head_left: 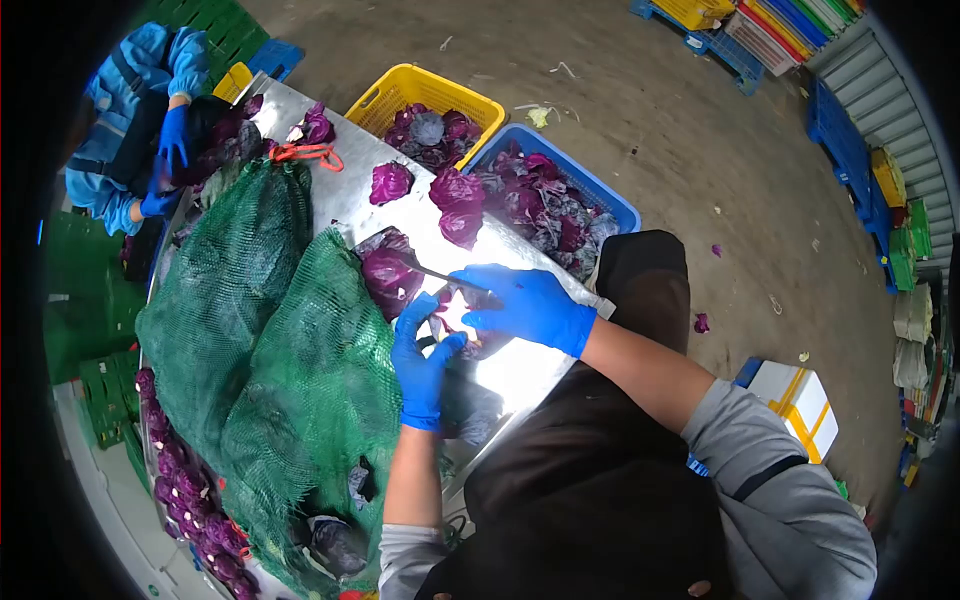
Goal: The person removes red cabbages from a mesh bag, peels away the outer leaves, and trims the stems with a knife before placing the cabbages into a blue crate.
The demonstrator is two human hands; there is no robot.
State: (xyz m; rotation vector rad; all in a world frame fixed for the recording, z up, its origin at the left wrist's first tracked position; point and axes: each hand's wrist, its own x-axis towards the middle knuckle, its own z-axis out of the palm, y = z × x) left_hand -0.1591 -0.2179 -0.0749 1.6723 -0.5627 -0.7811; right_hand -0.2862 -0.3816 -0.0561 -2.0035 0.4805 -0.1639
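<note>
My left hand (425,362), in a blue glove, has its fingers curved around the left side of a cut red cabbage (456,314) with a pale, star-shaped face. My right hand (530,308), gloved the same, holds a knife (440,273) whose dark blade points left over the metal table (525,375). Its fingertips also touch the right side of that cabbage. Purple cabbages (392,278) lie just beyond the blade. Green mesh sacks (315,390) fill the table to the left of my left hand.
Beyond the table stand a yellow crate (485,108) and a blue crate (625,212), both holding cabbage leaves. A co-worker in blue (125,130) works at the far left. Purple cabbages (190,490) line the left edge. A white box (790,390) sits on the floor at right.
</note>
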